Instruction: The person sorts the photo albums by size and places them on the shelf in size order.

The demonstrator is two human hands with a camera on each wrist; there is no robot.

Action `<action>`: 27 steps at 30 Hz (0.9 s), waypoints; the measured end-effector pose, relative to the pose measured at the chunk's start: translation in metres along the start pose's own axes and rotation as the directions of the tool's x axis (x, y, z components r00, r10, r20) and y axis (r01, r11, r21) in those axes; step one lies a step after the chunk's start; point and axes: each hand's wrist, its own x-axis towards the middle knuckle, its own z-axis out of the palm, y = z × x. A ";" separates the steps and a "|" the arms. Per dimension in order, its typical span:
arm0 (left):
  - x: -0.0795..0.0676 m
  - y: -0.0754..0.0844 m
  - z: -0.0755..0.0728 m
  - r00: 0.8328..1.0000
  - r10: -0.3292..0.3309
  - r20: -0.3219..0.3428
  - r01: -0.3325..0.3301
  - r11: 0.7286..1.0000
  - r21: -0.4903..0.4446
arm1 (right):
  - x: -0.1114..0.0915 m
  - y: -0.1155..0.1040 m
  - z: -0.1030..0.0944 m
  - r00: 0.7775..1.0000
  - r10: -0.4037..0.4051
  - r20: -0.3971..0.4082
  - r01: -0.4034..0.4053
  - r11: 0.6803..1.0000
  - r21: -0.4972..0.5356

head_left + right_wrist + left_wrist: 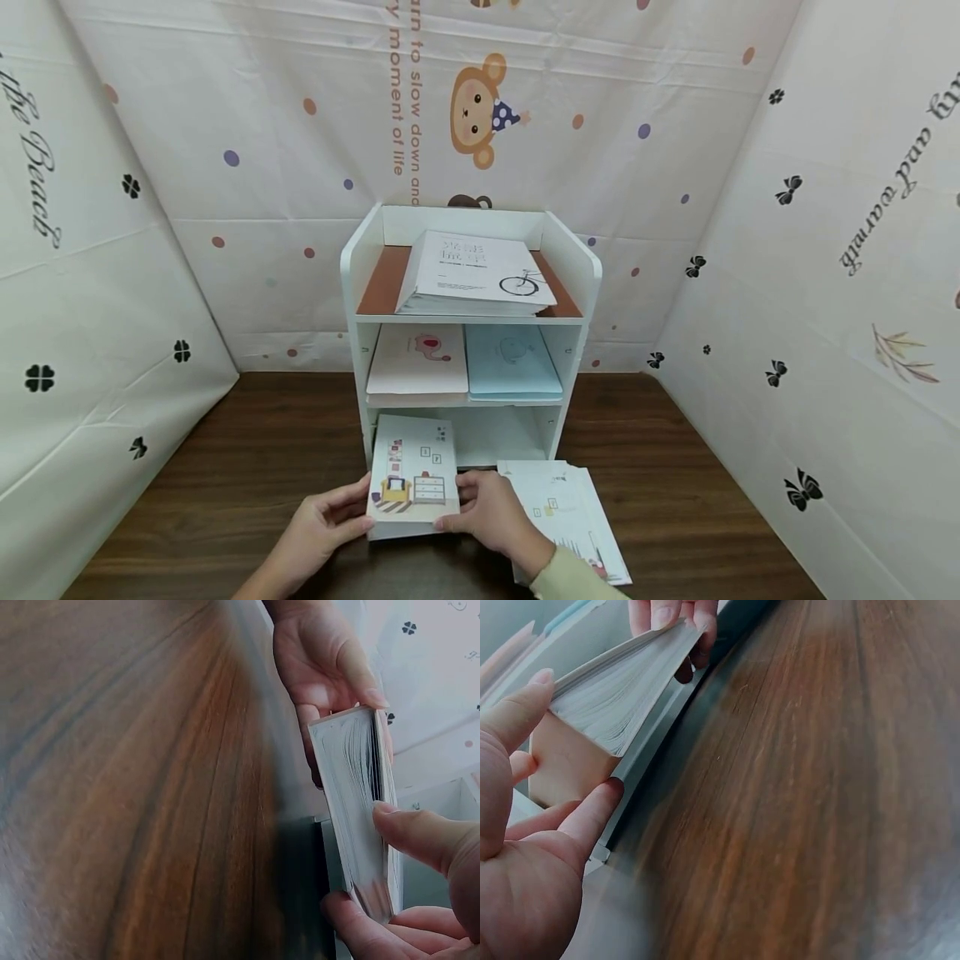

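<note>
A thick white notebook with drawings of furniture on its cover lies partly inside the lower left of a white shelf unit, its near end jutting out. Whether it is one book or a stack, I cannot tell. My left hand holds its left near corner, the thumb at the upper edge and a finger lower down. My right hand grips the right side, thumb above and fingers below. In the right wrist view the page edges show between the hands. Beneath the right forearm lie thin white booklets.
The shelf unit stands against a patterned cloth backdrop. Bicycle-print booklets sit on top; pink notebooks and blue notebooks lie side by side on the middle shelf. Dark wooden table surrounds it.
</note>
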 end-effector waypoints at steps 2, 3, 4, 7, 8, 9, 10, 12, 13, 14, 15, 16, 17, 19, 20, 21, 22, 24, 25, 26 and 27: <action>0.002 -0.002 -0.001 1.000 -0.004 0.002 0.004 1.000 0.000 | 0.002 0.000 0.000 1.000 -0.001 -0.002 0.001 1.000 -0.027; 0.003 -0.002 -0.001 1.000 -0.007 0.003 0.007 1.000 0.000 | 0.003 0.001 0.000 1.000 -0.001 -0.003 0.001 0.999 -0.036; 0.003 -0.003 -0.002 1.000 -0.007 0.004 0.007 1.000 0.003 | 0.004 0.001 0.000 1.000 -0.002 -0.004 0.002 0.999 -0.050; 0.006 -0.004 -0.003 1.000 -0.004 0.005 0.004 1.000 0.014 | 0.006 0.001 0.000 1.000 0.001 -0.003 -0.001 0.997 -0.071; 0.006 -0.004 -0.003 1.000 -0.006 0.003 0.006 1.000 0.018 | 0.007 0.001 0.000 1.000 0.001 -0.002 -0.001 0.997 -0.078; 0.007 -0.005 -0.003 1.000 -0.010 0.001 0.010 1.000 0.020 | 0.008 0.001 -0.001 1.000 0.002 -0.001 -0.002 0.997 -0.082; 0.008 -0.005 -0.004 1.000 -0.011 -0.001 0.011 1.000 0.023 | 0.009 0.002 -0.001 1.000 0.003 -0.001 -0.003 0.996 -0.088; 0.010 -0.006 -0.004 1.000 -0.014 -0.005 0.014 1.000 0.024 | 0.011 0.002 -0.001 1.000 0.004 0.003 -0.004 0.996 -0.089; 0.010 -0.007 -0.004 1.000 -0.016 -0.007 0.016 1.000 0.024 | 0.012 0.002 -0.001 1.000 0.006 0.005 -0.005 0.996 -0.090; 0.011 -0.007 -0.004 1.000 -0.011 -0.008 0.012 1.000 0.028 | 0.012 0.003 -0.001 1.000 0.010 0.008 -0.009 0.996 -0.088; 0.011 -0.008 -0.005 1.000 -0.004 -0.005 0.004 0.999 0.033 | 0.013 0.003 -0.001 1.000 0.015 0.011 -0.014 0.996 -0.087; 0.012 -0.008 -0.005 1.000 0.005 -0.004 -0.005 0.999 0.037 | 0.014 0.004 -0.001 1.000 0.021 0.014 -0.019 0.996 -0.088; 0.012 -0.009 -0.005 1.000 0.012 0.000 -0.012 0.999 0.042 | 0.014 0.004 -0.001 0.999 0.028 0.018 -0.027 0.996 -0.085; 0.013 -0.010 -0.006 1.000 0.021 0.006 -0.021 0.999 0.045 | 0.015 0.005 -0.001 0.999 0.043 0.025 -0.041 0.996 -0.082; 0.013 -0.010 -0.006 1.000 0.025 0.007 -0.026 0.999 0.048 | 0.016 0.005 -0.001 0.998 0.048 0.028 -0.046 0.996 -0.081; 0.014 -0.011 -0.007 1.000 0.026 0.011 -0.026 0.998 0.049 | 0.016 0.005 -0.001 0.998 0.052 0.030 -0.050 0.995 -0.081; 0.014 -0.011 -0.007 0.999 0.030 0.014 -0.030 0.998 0.052 | 0.017 0.006 -0.001 0.998 0.054 0.032 -0.051 0.995 -0.081; 0.015 -0.011 -0.008 0.999 0.032 0.022 -0.033 0.998 0.056 | 0.018 0.006 -0.001 0.998 0.052 0.033 -0.049 0.995 -0.086; 0.016 -0.011 -0.009 0.999 0.035 0.025 -0.036 0.997 0.063 | 0.019 0.006 -0.001 0.998 0.050 0.033 -0.047 0.995 -0.089; 0.016 -0.011 -0.009 0.999 0.035 0.027 -0.037 0.997 0.070 | 0.019 0.006 -0.001 0.998 0.047 0.031 -0.044 0.994 -0.097; 0.017 -0.011 -0.010 0.999 0.030 0.026 -0.032 0.997 0.075 | 0.020 0.006 -0.001 0.999 0.043 0.029 -0.040 0.994 -0.106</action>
